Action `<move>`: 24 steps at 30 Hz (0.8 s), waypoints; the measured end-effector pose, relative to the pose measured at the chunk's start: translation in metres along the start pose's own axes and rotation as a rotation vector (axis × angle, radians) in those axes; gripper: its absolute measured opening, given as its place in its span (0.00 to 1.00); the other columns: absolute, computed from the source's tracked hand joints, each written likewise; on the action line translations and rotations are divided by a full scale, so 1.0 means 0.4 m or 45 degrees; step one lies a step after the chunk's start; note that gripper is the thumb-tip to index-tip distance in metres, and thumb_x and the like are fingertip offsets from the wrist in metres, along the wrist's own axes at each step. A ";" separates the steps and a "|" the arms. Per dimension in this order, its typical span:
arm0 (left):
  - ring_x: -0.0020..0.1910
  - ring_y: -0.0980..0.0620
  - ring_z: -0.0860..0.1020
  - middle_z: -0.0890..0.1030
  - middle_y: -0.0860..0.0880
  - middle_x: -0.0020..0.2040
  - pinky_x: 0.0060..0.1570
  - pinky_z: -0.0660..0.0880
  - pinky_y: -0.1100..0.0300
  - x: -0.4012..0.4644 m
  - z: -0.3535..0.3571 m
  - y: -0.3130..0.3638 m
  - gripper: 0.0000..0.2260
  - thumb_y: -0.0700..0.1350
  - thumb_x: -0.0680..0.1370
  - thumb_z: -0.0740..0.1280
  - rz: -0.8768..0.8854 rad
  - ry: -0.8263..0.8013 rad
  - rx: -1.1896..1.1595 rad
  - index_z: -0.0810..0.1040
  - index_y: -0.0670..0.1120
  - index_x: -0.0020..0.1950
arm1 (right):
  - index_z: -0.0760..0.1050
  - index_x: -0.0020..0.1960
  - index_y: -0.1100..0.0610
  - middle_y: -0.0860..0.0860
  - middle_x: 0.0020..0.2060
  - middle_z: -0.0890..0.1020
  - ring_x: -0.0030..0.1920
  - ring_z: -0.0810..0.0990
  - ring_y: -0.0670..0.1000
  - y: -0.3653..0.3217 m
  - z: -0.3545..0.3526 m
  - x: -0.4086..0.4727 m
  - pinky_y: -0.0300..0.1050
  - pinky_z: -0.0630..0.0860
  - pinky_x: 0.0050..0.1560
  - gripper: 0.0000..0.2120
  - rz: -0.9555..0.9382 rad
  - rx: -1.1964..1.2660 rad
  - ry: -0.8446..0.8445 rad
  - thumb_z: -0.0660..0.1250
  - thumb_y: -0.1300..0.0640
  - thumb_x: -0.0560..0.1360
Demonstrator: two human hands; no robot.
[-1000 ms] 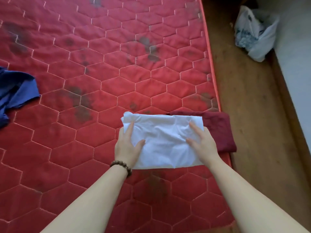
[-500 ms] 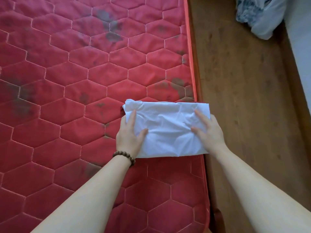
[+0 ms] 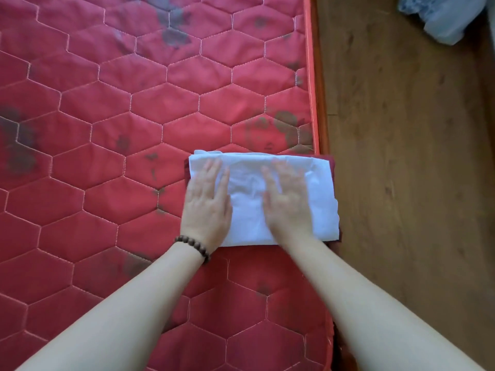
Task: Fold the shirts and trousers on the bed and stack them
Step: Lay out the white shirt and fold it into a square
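Head view: a folded white shirt (image 3: 281, 199) lay at the right edge of the red quilted bed (image 3: 134, 129), stacked on a folded maroon garment (image 3: 333, 163) that showed only as thin strips along the shirt's left, right and top sides. The shirt's long axis ran left to right across the frame, parallel to the person's shoulders, its right end reaching just past the bed's edge over the wooden floor (image 3: 401, 183). Both hands rested palm down on the shirt, fingers spread flat and gripping nothing. The left hand (image 3: 207, 204), with a bead bracelet (image 3: 192, 247) on its wrist, covered the shirt's left end. The right hand (image 3: 288, 202), blurred, lay near the middle. A pale bag (image 3: 444, 20) sat on the floor at the top right.
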State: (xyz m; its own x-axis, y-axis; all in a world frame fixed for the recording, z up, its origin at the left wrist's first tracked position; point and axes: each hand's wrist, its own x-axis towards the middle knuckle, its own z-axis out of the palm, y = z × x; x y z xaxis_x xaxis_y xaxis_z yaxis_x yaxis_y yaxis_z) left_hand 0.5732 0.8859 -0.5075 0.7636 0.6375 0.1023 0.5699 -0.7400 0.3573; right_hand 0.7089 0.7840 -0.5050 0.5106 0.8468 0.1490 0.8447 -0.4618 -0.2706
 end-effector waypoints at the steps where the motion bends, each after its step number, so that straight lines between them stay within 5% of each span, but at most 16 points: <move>1: 0.72 0.35 0.63 0.65 0.35 0.73 0.68 0.63 0.37 0.010 0.017 0.003 0.24 0.36 0.75 0.67 0.049 -0.087 -0.013 0.68 0.36 0.71 | 0.74 0.67 0.64 0.62 0.67 0.73 0.67 0.72 0.64 -0.035 0.025 0.008 0.67 0.65 0.66 0.25 -0.074 0.015 -0.080 0.71 0.65 0.71; 5: 0.76 0.42 0.48 0.52 0.44 0.77 0.72 0.51 0.36 0.019 0.072 -0.013 0.24 0.49 0.82 0.54 -0.029 -0.359 0.013 0.58 0.44 0.76 | 0.56 0.77 0.56 0.55 0.77 0.57 0.77 0.53 0.54 -0.065 0.101 0.007 0.61 0.41 0.75 0.25 -0.018 -0.142 -0.457 0.52 0.53 0.81; 8: 0.76 0.40 0.49 0.50 0.47 0.77 0.70 0.53 0.33 0.012 0.086 -0.024 0.28 0.55 0.78 0.50 -0.025 -0.379 0.102 0.59 0.47 0.77 | 0.47 0.78 0.48 0.51 0.78 0.48 0.78 0.45 0.52 0.012 0.100 -0.002 0.61 0.32 0.73 0.29 0.008 -0.295 -0.562 0.43 0.42 0.79; 13: 0.77 0.38 0.49 0.50 0.45 0.78 0.69 0.52 0.30 0.006 0.111 -0.028 0.31 0.60 0.76 0.52 -0.051 -0.364 0.182 0.56 0.52 0.78 | 0.53 0.78 0.49 0.58 0.78 0.51 0.78 0.49 0.56 0.162 0.054 -0.028 0.57 0.37 0.75 0.32 0.182 -0.262 -0.450 0.46 0.37 0.77; 24: 0.78 0.45 0.47 0.50 0.43 0.79 0.71 0.48 0.39 0.005 0.117 -0.047 0.31 0.63 0.75 0.53 -0.096 -0.307 0.121 0.56 0.57 0.77 | 0.52 0.78 0.46 0.56 0.78 0.49 0.78 0.47 0.54 0.177 0.074 -0.033 0.58 0.37 0.75 0.32 0.215 -0.165 -0.397 0.47 0.37 0.77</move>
State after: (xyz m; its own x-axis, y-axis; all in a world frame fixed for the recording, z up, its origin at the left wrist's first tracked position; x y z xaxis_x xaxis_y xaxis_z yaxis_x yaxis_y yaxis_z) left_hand 0.5780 0.8911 -0.5573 0.7616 0.6306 -0.1493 0.6452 -0.7163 0.2658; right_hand 0.7572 0.7482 -0.5542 0.5883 0.7862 -0.1894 0.7760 -0.6147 -0.1411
